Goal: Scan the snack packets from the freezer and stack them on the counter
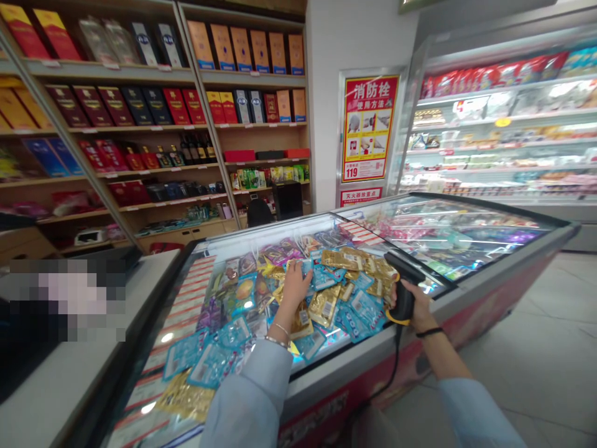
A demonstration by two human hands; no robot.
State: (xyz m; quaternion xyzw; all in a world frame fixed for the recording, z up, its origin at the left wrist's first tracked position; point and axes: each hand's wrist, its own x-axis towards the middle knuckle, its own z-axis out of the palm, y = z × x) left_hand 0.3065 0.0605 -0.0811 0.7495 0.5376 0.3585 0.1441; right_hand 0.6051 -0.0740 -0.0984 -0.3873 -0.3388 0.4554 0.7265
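Observation:
My right hand (416,302) is wrapped round a black and yellow barcode scanner (402,300), whose cord hangs down over the freezer's front. My left hand (296,285) reaches into the pile on the freezer's glass top, its fingers closed at the edge of a blue packet (306,266). Gold packets (325,305) and blue packets (366,309) lie heaped between the two hands. Left of my left forearm lie more blue packets (212,364) and a gold packet (186,398). The scanner's head points left, over the pile's right end.
The chest freezer (489,283) stretches to the right, with frozen goods under its glass. A grey-white counter (88,367) stands to the left, beside a blurred-out patch. Behind are shelves of boxed bottles (153,106), a red fire-hydrant poster (370,127) and a lit display fridge (504,137).

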